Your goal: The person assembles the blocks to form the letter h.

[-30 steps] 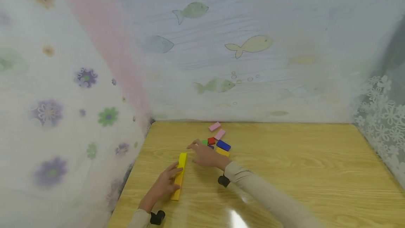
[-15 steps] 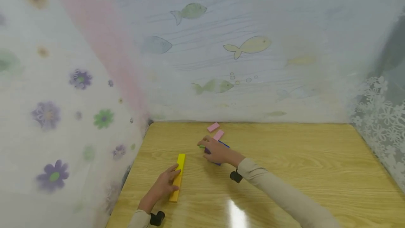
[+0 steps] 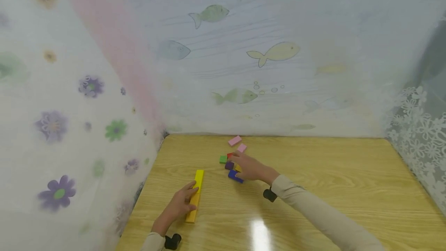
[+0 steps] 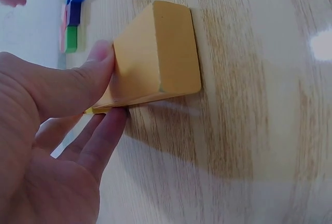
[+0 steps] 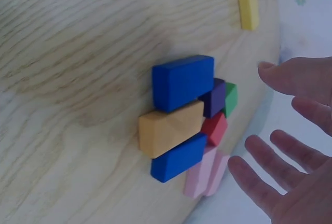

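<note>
My left hand (image 3: 177,205) pinches an orange block (image 4: 166,53), thumb on one side and fingers on the other. The block lies on the table in line with a yellow block (image 3: 199,176), end to end. My right hand (image 3: 253,168) hovers with spread fingers over a cluster of blocks, holding nothing in the right wrist view. In that cluster are a blue block (image 5: 184,81), an orange block (image 5: 171,128), a second blue block (image 5: 179,156), a purple block (image 5: 215,98), a green block (image 5: 231,98) and a red block (image 5: 215,129).
Two pink blocks lie behind the cluster, the farther pink block (image 3: 234,140) near the table's back edge. The wooden table (image 3: 331,181) meets a fish-patterned curtain (image 3: 271,107) at the back and a flowered curtain (image 3: 69,146) on the left.
My right hand has moved rightward from the left side of the cluster to over it, uncovering the green and purple blocks and the near blue block. My left hand stays on the orange block.
</note>
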`<state>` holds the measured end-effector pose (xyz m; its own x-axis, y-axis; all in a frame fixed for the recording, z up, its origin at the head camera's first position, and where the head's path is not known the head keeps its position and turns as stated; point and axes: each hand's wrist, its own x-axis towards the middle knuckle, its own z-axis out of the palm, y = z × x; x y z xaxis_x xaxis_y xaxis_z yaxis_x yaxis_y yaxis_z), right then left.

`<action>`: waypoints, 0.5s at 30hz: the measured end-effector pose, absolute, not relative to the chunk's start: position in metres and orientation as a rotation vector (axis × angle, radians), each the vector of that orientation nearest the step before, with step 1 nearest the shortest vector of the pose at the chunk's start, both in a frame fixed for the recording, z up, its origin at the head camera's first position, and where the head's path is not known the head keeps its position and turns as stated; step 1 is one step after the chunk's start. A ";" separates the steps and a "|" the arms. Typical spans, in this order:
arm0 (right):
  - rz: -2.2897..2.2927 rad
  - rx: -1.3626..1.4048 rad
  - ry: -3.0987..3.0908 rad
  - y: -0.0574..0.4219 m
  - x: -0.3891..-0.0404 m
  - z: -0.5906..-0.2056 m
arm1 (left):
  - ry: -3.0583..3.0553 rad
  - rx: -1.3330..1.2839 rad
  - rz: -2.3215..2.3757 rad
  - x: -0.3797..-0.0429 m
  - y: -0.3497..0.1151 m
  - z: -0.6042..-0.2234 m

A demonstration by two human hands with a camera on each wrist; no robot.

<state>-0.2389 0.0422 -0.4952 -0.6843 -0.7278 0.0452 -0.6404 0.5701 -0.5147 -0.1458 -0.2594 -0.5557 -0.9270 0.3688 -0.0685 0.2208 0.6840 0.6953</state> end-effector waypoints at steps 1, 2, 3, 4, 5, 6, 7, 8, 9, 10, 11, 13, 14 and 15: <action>-0.749 -1.150 2.629 0.044 -0.239 -0.496 | 2.692 0.471 1.073 -0.146 -0.259 -0.556; -0.740 -1.136 2.630 0.045 -0.238 -0.496 | 2.694 0.468 1.073 -0.146 -0.259 -0.556; -0.726 -1.118 2.630 0.047 -0.238 -0.497 | 2.692 0.461 1.077 -0.146 -0.259 -0.557; -0.723 -1.103 2.626 0.048 -0.237 -0.498 | 2.688 0.456 1.083 -0.146 -0.260 -0.557; -0.712 -1.091 2.627 0.050 -0.237 -0.499 | 2.688 0.457 1.082 -0.146 -0.260 -0.558; -0.713 -1.077 2.625 0.051 -0.237 -0.500 | 2.684 0.457 1.090 -0.146 -0.260 -0.559; -0.707 -1.067 2.625 0.052 -0.237 -0.501 | 2.679 0.457 1.097 -0.146 -0.260 -0.559; -0.703 -1.059 2.625 0.053 -0.237 -0.503 | 2.676 0.466 1.105 -0.146 -0.260 -0.559; -0.702 -1.053 2.624 0.054 -0.237 -0.505 | 2.673 0.468 1.110 -0.146 -0.261 -0.560; -0.704 -1.053 2.625 0.055 -0.237 -0.507 | 2.675 0.471 1.109 -0.146 -0.261 -0.560; -0.702 -1.055 2.627 0.056 -0.237 -0.509 | 2.678 0.475 1.107 -0.146 -0.261 -0.560; -0.704 -1.063 2.628 0.057 -0.238 -0.512 | 2.683 0.478 1.102 -0.146 -0.262 -0.561; -0.713 -1.067 2.626 0.058 -0.238 -0.514 | 2.685 0.480 1.100 -0.146 -0.263 -0.561; -0.719 -1.072 2.625 0.058 -0.239 -0.516 | 2.681 0.470 1.102 -0.146 -0.263 -0.562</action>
<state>-0.2387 0.0584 -0.5156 -0.7112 -0.7028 -0.0148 -0.5970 0.6150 -0.5151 -0.1459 -0.2629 -0.5618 -0.9285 0.3652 -0.0668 0.2126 0.6705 0.7108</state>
